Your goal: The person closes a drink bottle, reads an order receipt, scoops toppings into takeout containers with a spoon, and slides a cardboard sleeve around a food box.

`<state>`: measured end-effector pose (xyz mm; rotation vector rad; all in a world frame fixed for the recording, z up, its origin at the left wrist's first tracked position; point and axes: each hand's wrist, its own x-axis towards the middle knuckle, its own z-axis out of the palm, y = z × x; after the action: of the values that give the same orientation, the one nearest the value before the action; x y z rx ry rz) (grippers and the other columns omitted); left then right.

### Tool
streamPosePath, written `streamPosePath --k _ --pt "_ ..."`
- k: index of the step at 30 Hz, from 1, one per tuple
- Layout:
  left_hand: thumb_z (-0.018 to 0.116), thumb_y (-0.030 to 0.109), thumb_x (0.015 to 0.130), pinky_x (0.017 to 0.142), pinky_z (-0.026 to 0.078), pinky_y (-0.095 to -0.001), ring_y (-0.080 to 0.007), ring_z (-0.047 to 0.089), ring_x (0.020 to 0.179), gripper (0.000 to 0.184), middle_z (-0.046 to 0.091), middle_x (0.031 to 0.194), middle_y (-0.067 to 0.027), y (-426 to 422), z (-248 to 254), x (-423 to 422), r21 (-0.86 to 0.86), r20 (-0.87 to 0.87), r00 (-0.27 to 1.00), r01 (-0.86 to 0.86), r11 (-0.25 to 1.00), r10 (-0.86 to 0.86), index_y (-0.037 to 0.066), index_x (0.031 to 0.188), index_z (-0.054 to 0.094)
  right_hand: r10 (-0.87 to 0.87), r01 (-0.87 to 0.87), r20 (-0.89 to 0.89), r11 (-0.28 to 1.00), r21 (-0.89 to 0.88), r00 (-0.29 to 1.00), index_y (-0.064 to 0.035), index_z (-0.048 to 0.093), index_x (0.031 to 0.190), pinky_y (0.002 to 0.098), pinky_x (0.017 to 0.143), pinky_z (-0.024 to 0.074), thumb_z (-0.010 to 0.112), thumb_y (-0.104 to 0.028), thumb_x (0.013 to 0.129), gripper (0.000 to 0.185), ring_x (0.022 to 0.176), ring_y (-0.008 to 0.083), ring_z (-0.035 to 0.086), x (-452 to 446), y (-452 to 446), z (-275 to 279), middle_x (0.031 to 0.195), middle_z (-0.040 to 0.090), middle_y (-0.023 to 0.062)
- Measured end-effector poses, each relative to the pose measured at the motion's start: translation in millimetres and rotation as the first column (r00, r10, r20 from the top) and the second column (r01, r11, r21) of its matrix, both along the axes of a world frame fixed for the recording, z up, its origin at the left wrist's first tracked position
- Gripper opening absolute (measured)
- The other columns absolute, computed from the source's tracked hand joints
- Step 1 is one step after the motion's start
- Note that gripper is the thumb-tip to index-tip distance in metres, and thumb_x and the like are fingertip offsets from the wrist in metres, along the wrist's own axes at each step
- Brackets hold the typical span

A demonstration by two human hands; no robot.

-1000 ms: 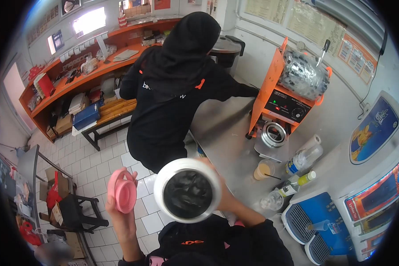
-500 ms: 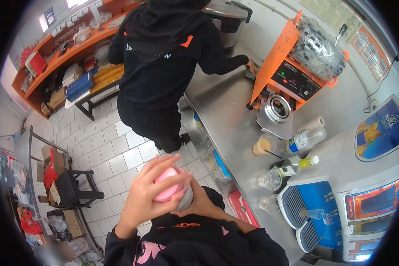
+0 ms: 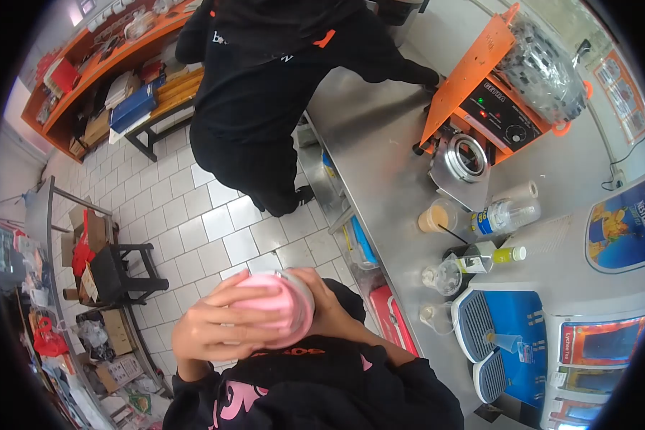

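Note:
In front of my chest I hold a pink-lidded container (image 3: 299, 301) with both hands. My left hand (image 3: 226, 324) lies over the pink lid, its fingers wrapped across the top and side. Around the paler body, on the right, my right hand (image 3: 328, 307) is closed; part of its fingers is hidden behind the container. What is inside cannot be seen.
A co-worker in black (image 3: 258, 93) leans over the steel counter (image 3: 358, 136). On it stand an orange cup-sealing machine (image 3: 480, 107), a cup of orange-brown drink (image 3: 437, 216), bottles (image 3: 505, 216) and a drink dispenser (image 3: 602, 322). A black stool (image 3: 125, 276) is at left.
The container has turned so more of its pink lid shows, and my left hand has shifted left and down with it. The co-worker leans further over the counter.

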<state>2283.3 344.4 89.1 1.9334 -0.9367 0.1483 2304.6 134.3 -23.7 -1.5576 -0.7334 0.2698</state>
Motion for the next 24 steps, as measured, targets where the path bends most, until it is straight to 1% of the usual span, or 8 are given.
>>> streamPosePath --k 4,6,9,11,14,18,20,24 --pt "0.070 0.006 0.061 0.102 0.027 -0.0472 -0.0326 0.054 0.109 0.025 0.066 0.095 -0.0060 -15.8 -7.9 -6.5 -0.037 -0.120 0.963 -0.247 0.968 0.241 0.011 0.086 0.071 -0.027 0.027 -0.025 0.999 0.023 0.999 -0.0050 0.036 0.125 0.0393 0.094 0.0366 0.081 -0.011 0.048 0.089 0.112 0.0325 0.043 3.0 3.2 -3.5 0.118 0.043 0.0141" --pt "0.071 0.009 0.061 0.102 0.029 -0.0458 -0.0326 0.053 0.109 0.031 0.065 0.099 -0.0103 -2.3 -17.3 0.7 -0.061 -0.046 0.979 -0.201 0.978 0.199 0.011 0.092 0.070 -0.061 0.061 -0.033 0.998 -0.005 0.998 -0.0059 0.038 0.124 0.0397 0.092 0.0376 0.081 -0.013 0.047 0.089 0.112 0.0327 0.044 1.6 2.5 -2.4 0.118 0.044 0.0147" --pt "0.072 0.012 0.061 0.100 0.032 -0.0450 -0.0331 0.052 0.110 0.041 0.061 0.106 -0.0139 17.3 -21.2 -3.4 -0.030 -0.041 0.826 -0.564 0.825 0.563 0.007 0.101 0.065 -0.073 0.073 -0.038 0.997 0.001 0.997 -0.0071 0.037 0.124 0.0398 0.090 0.0395 0.081 -0.014 0.046 0.090 0.110 0.0327 0.045 0.5 -2.6 -6.1 0.117 0.044 0.0148" --pt "0.074 0.017 0.061 0.098 0.035 -0.0444 -0.0342 0.050 0.113 0.051 0.058 0.112 -0.0150 21.4 -14.5 -5.7 0.016 -0.284 0.742 -0.630 0.776 0.608 0.003 0.108 0.060 -0.060 0.060 -0.028 0.998 0.006 0.998 -0.0075 0.037 0.125 0.0395 0.089 0.0399 0.081 -0.014 0.046 0.090 0.109 0.0321 0.046 0.5 -0.4 -3.0 0.116 0.044 0.0144" --pt "0.076 0.021 0.060 0.098 0.034 -0.0446 -0.0341 0.047 0.116 0.054 0.058 0.114 -0.0143 -25.2 10.9 -3.3 -0.018 -0.269 0.891 -0.385 0.923 0.366 0.000 0.107 0.059 -0.082 0.078 -0.075 0.995 -0.062 0.994 -0.0076 0.036 0.125 0.0387 0.089 0.0401 0.082 -0.013 0.046 0.091 0.109 0.0302 0.046 -4.5 3.5 1.2 0.115 0.045 0.0131" --pt "0.078 0.023 0.058 0.099 0.033 -0.0451 -0.0343 0.047 0.116 0.059 0.056 0.117 -0.0138 -24.7 -0.8 15.5 0.056 -0.158 0.938 -0.303 0.951 0.308 0.000 0.109 0.058 -0.090 0.092 -0.102 0.996 0.018 0.991 -0.0073 0.035 0.125 0.0381 0.090 0.0393 0.082 -0.013 0.047 0.091 0.109 0.0290 0.046 -2.7 0.9 2.3 0.116 0.045 0.0123" --pt "0.077 0.020 0.057 0.099 0.032 -0.0457 -0.0351 0.048 0.114 0.061 0.053 0.120 -0.0136 -4.7 -7.3 20.0 -0.032 -0.200 0.979 -0.052 0.998 0.045 -0.001 0.110 0.056 -0.033 0.033 -0.089 0.999 -0.002 0.995 -0.0070 0.035 0.125 0.0392 0.091 0.0382 0.082 -0.014 0.048 0.091 0.110 0.0298 0.045 -5.6 -2.4 -3.3 0.118 0.044 0.0134" --pt "0.076 0.018 0.054 0.096 0.035 -0.0486 -0.0365 0.051 0.110 0.055 0.057 0.110 -0.0155 -18.1 11.4 11.4 0.085 -0.207 0.950 -0.221 0.972 0.234 0.001 0.104 0.059 -0.044 0.041 -0.151 0.999 -0.027 0.987 -0.0066 0.035 0.125 0.0404 0.092 0.0368 0.082 -0.015 0.046 0.092 0.112 0.0313 0.043 -6.3 -0.6 -2.7 0.121 0.043 0.0138"
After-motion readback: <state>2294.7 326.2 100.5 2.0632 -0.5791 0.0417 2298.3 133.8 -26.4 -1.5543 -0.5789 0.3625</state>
